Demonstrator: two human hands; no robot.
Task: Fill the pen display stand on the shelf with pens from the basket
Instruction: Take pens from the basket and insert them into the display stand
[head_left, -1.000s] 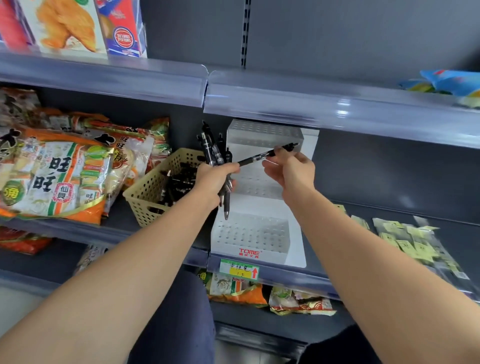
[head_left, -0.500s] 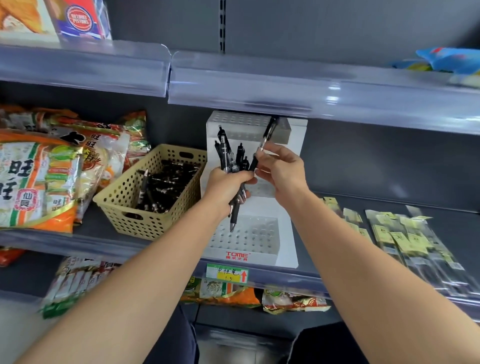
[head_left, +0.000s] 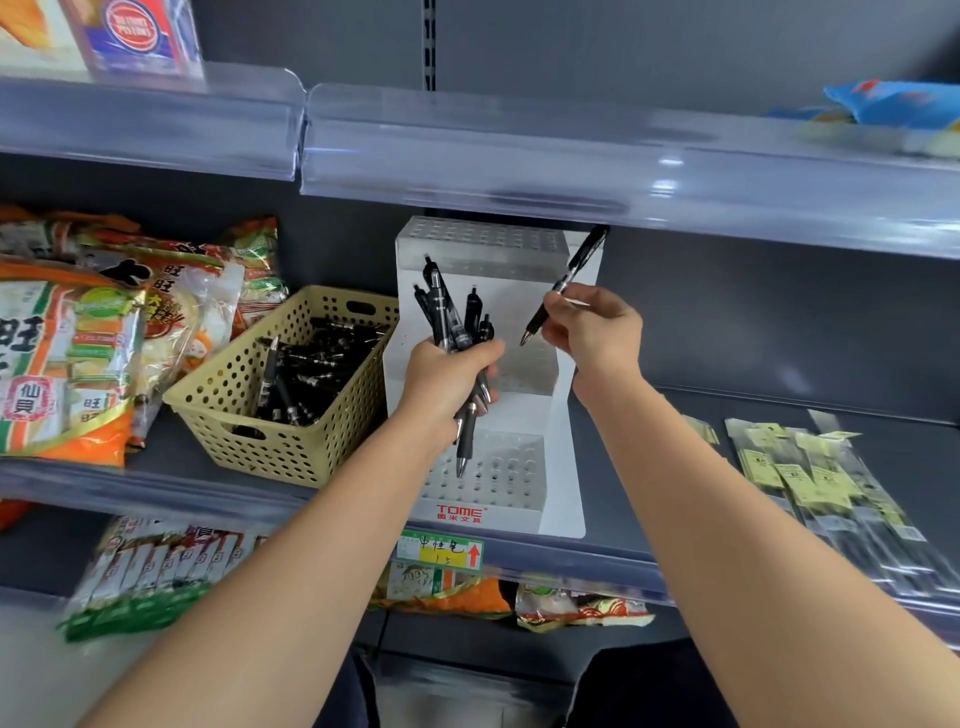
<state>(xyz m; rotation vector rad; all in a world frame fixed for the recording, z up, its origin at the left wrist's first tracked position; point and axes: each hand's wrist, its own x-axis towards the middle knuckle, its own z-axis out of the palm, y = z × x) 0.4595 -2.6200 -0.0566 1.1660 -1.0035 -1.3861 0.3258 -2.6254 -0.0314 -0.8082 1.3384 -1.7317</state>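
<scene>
- The right hand (head_left: 592, 332) has its grip pinched on a single pen (head_left: 563, 286), tilted with the tip down, in front of the white pen display stand (head_left: 569, 457) on the shelf (head_left: 753, 410).
- The left hand (head_left: 447, 379) has its grip clamped round a bundle of pens (head_left: 449, 317), just beside the basket (head_left: 291, 441).
- The tilted tip may miss a hole and skid across the perforated tier.
- The bundle sits uneven, with one pen hanging low. If the grip slackens, that pen could drop.
- The upper shelf rail (head_left: 571, 156) sits close above the pen's top and could knock it.
</scene>
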